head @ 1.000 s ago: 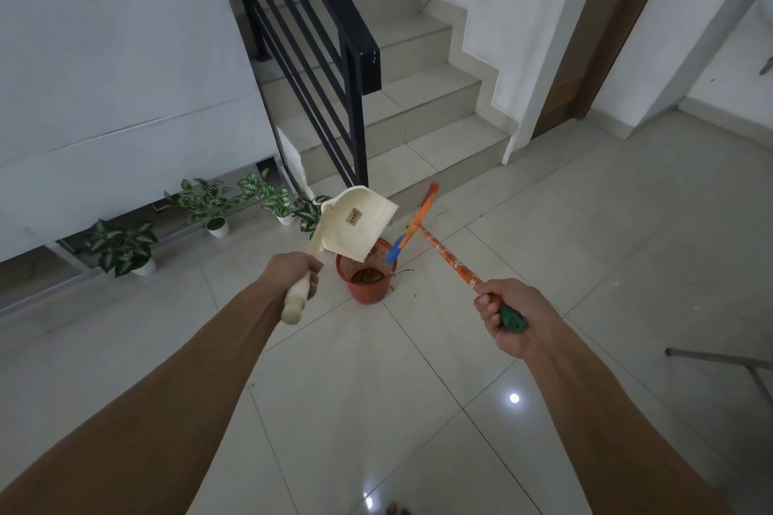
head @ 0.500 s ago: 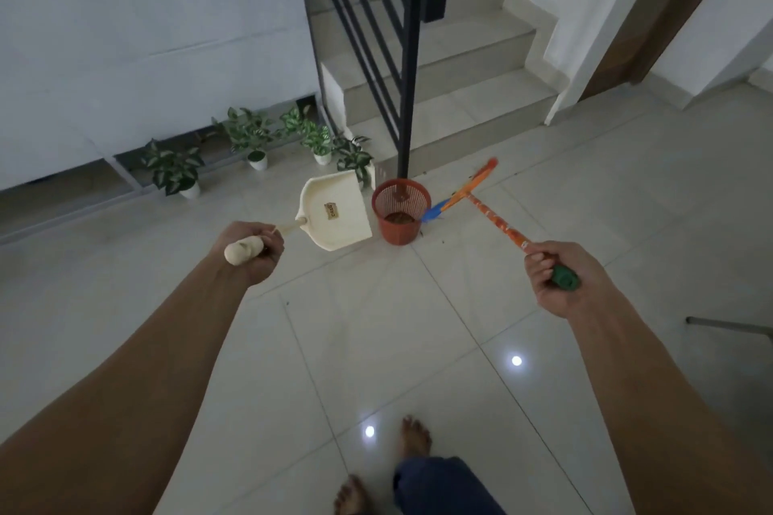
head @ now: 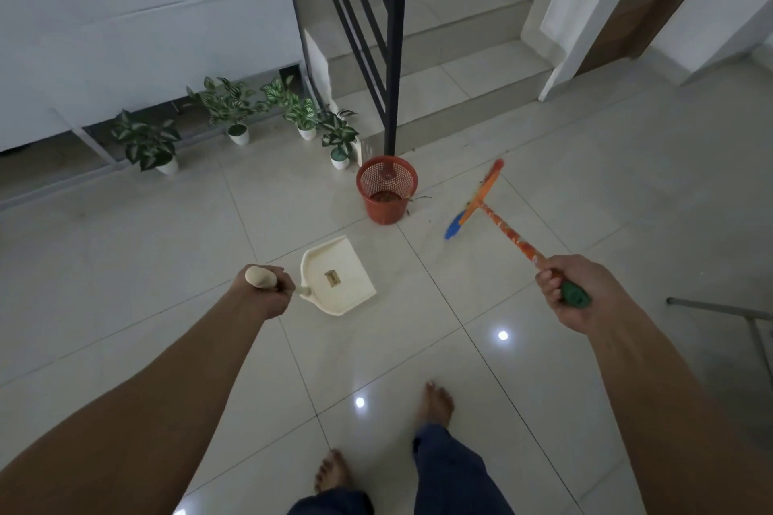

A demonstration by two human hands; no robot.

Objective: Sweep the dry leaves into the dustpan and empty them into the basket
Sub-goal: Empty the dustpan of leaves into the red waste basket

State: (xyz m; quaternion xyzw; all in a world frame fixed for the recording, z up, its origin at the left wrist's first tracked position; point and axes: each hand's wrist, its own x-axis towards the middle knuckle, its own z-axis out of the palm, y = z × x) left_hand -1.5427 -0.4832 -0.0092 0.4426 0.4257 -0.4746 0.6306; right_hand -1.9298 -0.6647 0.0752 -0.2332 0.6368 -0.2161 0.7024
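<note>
My left hand (head: 264,289) grips the handle of a cream dustpan (head: 337,276), held low over the tiles with its pan looking empty. My right hand (head: 572,292) grips the green end of an orange broom (head: 508,231), whose orange and blue head hangs just right of the basket. The red mesh basket (head: 387,184) stands on the floor at the foot of the stair railing, with brown dry leaves inside. A few leaf bits lie on the tiles right of the basket.
Small potted plants (head: 339,136) line the wall left of the basket. A black stair railing (head: 393,54) and steps rise behind it. A metal frame leg (head: 719,310) juts in at the right. My bare feet (head: 437,403) stand on the tiles below.
The dustpan came away from above the basket and dropped low to the left of it. The broom head swung out to the right. I stepped back, so my feet came into sight.
</note>
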